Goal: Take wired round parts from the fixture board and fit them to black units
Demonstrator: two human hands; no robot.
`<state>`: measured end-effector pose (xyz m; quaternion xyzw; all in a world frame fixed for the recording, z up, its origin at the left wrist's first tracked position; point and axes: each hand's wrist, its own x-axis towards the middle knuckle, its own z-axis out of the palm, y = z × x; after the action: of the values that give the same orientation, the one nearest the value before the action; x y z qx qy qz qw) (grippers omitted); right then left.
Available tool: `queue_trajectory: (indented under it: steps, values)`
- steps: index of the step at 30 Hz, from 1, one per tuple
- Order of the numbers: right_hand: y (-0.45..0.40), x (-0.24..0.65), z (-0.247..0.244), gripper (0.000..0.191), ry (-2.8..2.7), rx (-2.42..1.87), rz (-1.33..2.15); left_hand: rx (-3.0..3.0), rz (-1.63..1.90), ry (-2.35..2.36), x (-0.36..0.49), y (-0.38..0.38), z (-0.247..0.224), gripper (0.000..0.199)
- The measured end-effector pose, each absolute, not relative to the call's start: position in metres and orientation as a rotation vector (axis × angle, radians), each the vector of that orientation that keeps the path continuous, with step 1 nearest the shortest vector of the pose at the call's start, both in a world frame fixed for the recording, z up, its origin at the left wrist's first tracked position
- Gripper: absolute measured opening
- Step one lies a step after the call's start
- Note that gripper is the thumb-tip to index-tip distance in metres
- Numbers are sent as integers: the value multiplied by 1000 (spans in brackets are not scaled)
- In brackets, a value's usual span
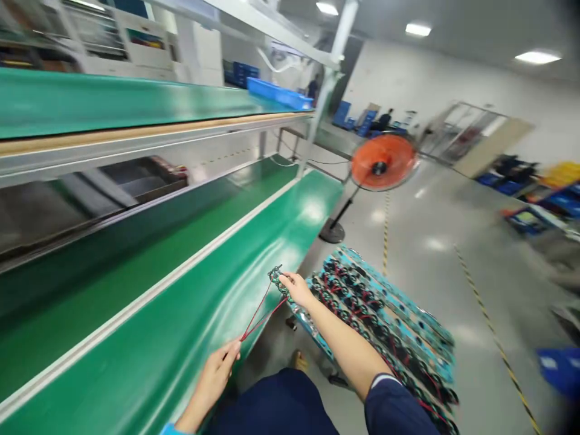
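My right hand [298, 290] is closed on small round green circuit boards [275, 277], held above the bench's near edge. Thin red wires [259, 320] run from the boards down to my left hand [218, 370], whose fingers are pinched around the wires' other end. What sits inside the left fingers is hidden. Between the two hands the wires look stretched out. Below them lies the green bench surface [217, 320]. Close by my right forearm stands a blue rack [399, 305] with rows of black round parts and red wires.
A white rail [181, 266] runs along the bench, with a green shelf [136, 103] above it holding blue bins [278, 93]. An upright post [321, 103] rises at the bench's far end. Beyond it stands an orange fan [383, 162] on a round base. Yellow-black tape marks the floor.
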<state>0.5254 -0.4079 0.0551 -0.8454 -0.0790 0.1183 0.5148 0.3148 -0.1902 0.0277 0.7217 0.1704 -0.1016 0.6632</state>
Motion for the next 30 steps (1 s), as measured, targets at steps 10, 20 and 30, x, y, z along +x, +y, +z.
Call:
queue_trajectory:
  steps: [10, 20, 30]
  values:
    - [-643, 456, 72, 64, 476, -940, 345, 1896, -754, -570, 395, -372, 117, 40]
    - [-748, 413, 60, 69, 734, -903, 215, 1750, -1006, -727, 426, -478, 117, 36]
    - [-909, 477, -24, 63, 819, -1715, 153, 1483, -1260, -201, 436, -564, 57, 48]
